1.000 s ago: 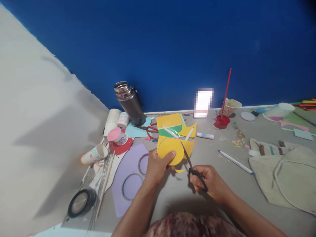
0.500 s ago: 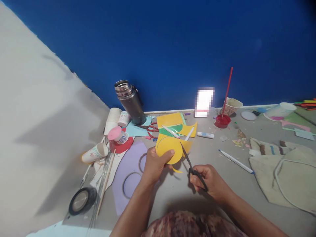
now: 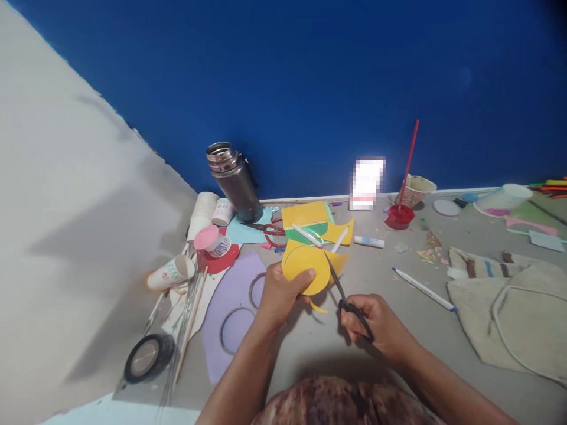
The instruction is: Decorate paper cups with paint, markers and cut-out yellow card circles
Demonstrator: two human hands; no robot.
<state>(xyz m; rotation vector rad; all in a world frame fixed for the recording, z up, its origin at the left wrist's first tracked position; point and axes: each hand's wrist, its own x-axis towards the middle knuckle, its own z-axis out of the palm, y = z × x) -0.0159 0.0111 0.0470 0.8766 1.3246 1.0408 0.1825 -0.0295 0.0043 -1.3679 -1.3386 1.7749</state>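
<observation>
My left hand [image 3: 283,292] pinches a sheet of yellow paper [image 3: 308,262], with the thumb lying on top. Its edge is cut round at the right and bottom, and a curved pencil-like line shows at its upper left. A thin yellow strip [image 3: 319,307] curls below the paper. Black-handled scissors [image 3: 348,306] are gripped in my right hand [image 3: 370,321], fingers wrapped through the loops. The blades lie against the paper's right edge, where a yellow flap stands off to the right.
Yellow and green sheets with pens [image 3: 306,235] lie behind the paper. A dark flask [image 3: 237,189], paper cups [image 3: 201,215] and red-handled pliers [image 3: 272,228] stand or lie left of them. Purple paper [image 3: 228,330] carries two rings. At right are a pen [image 3: 423,289] and a cloth bag [image 3: 482,324].
The yellow paper and my left hand have shifted very slightly right. The scissors stay at its right edge, with hardly any other difference.
</observation>
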